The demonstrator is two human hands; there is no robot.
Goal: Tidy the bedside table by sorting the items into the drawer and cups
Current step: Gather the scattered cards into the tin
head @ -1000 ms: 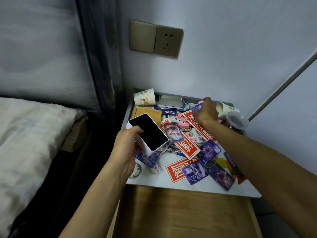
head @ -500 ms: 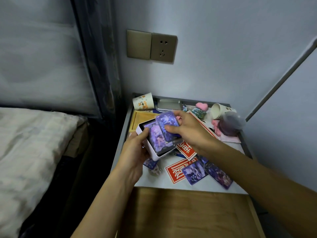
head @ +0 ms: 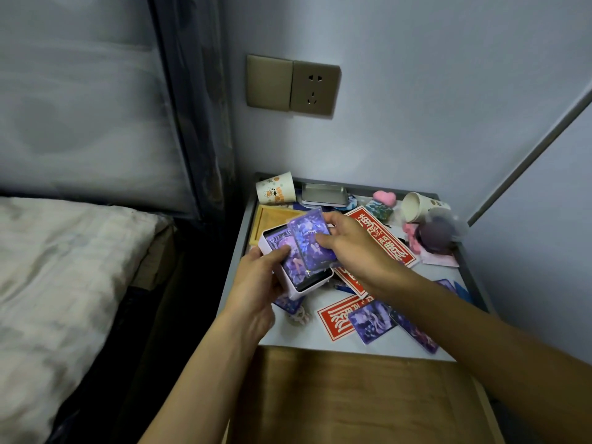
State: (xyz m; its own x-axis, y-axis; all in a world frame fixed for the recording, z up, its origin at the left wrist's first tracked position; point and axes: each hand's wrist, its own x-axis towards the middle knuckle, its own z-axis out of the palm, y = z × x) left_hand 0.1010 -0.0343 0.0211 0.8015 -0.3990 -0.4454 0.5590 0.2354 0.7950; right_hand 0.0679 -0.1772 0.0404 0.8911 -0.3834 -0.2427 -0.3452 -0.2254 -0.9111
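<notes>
Above the left part of the cluttered bedside table [head: 429, 277], the left hand [head: 256, 280] curls round a white box [head: 299, 291], steadying it open-side up, while the right hand [head: 352, 245] pinches a purple holographic card [head: 312, 241] flat over the cards inside, apparently to stack it

The left hand [head: 256, 283] grips a white box [head: 299, 291] over the cluttered surface [head: 320, 346], its thumb on the purple cards inside. The right hand [head: 355, 248] pinches another purple card [head: 312, 241] over the box. One paper cup [head: 276, 187] stands at the back left corner; a second cup [head: 419, 206] lies on its side. Below the surface, a wooden drawer [head: 352, 395] is open.
</notes>
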